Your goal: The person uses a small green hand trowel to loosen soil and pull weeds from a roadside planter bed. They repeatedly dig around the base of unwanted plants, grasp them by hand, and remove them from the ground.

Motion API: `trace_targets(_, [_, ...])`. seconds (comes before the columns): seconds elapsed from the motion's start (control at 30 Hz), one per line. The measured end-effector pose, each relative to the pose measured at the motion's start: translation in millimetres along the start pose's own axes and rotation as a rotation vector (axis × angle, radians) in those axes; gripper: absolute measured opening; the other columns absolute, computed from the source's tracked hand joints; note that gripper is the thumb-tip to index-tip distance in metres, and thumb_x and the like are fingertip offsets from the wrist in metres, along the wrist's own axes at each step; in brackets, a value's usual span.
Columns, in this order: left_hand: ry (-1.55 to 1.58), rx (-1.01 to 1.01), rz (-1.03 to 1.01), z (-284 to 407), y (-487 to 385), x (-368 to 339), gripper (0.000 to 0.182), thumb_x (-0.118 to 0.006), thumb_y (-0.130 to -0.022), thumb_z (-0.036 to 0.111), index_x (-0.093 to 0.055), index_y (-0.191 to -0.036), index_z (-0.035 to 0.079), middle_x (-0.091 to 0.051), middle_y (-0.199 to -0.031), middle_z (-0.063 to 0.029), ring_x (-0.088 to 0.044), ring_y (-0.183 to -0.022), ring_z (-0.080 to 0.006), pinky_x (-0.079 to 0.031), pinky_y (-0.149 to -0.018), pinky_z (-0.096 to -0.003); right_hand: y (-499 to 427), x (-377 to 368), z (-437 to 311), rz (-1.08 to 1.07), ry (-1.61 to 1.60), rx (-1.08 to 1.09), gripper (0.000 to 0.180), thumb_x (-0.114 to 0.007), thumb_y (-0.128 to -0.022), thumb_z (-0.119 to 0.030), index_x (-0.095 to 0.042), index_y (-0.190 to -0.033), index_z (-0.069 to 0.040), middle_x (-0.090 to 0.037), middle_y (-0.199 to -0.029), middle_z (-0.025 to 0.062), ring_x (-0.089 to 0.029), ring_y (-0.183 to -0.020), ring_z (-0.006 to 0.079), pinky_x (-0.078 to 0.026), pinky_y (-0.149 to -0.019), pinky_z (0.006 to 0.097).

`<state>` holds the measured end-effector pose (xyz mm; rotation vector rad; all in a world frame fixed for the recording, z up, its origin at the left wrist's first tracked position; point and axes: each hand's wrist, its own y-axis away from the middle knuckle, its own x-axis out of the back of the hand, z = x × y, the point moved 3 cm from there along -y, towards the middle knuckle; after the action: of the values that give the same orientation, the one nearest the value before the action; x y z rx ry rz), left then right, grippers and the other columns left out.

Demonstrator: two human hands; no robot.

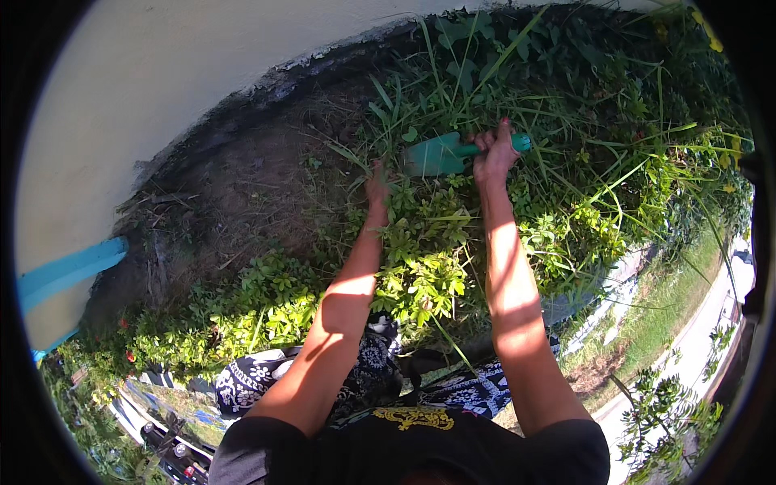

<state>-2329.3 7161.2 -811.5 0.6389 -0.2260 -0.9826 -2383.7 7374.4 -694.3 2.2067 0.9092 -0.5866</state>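
My right hand (498,154) is wrapped around the handle of a green garden trowel (435,155). The trowel's broad blade points left, with its tip among the weeds. To the left of that tip, my left hand (377,185) reaches low into a clump of grass (388,109). Leaves and shade cover most of its fingers, so whether they grip any stems cannot be made out. Leafy green shrubs (421,285) grow between and beneath my forearms.
A cream wall (139,79) curves along the upper left, with a blue painted band (73,273) low on it. Bare soil (254,182) with dry grass lies by the wall. Dense weeds (576,79) fill the upper right. A paved strip (685,364) runs at the lower right.
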Motion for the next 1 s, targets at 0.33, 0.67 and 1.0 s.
trace_targets(0.33, [0.128,0.186,-0.048,-1,-16,11,0.033,-0.052,-0.09,0.033,-0.056,-0.093,0.001,-0.055,-0.064,-0.0057,-0.055,-0.055,-0.019,-0.047,-0.054,-0.0327,34,-42,10,-0.271,0.118,0.092,0.03,-0.056,-0.09,-0.024,-0.039,-0.073,-0.007,-0.035,-0.05,0.0002,-0.028,-0.04,0.0087,-0.04,-0.048,0.0301])
trace_targets(0.67, [-0.095,0.045,0.025,43,12,43,0.028,-0.048,-0.092,0.033,-0.053,-0.089,0.006,-0.049,-0.064,-0.0028,-0.046,-0.057,-0.0159,-0.04,-0.056,-0.0332,71,-101,-46,-0.629,0.122,0.165,0.029,-0.058,-0.089,-0.022,-0.039,-0.074,-0.006,-0.033,-0.051,0.0001,-0.03,-0.041,0.0098,-0.038,-0.047,0.0286])
trace_targets(1.0, [0.43,0.237,-0.035,87,27,26,0.022,-0.044,-0.091,0.029,-0.055,-0.087,0.011,-0.054,-0.075,-0.0036,-0.051,-0.066,-0.0191,-0.048,-0.064,-0.037,50,-24,-16,-0.294,0.193,-0.018,0.024,-0.049,-0.093,-0.019,-0.039,-0.073,-0.009,-0.027,-0.049,-0.001,-0.026,-0.041,0.0106,-0.038,-0.048,0.0323])
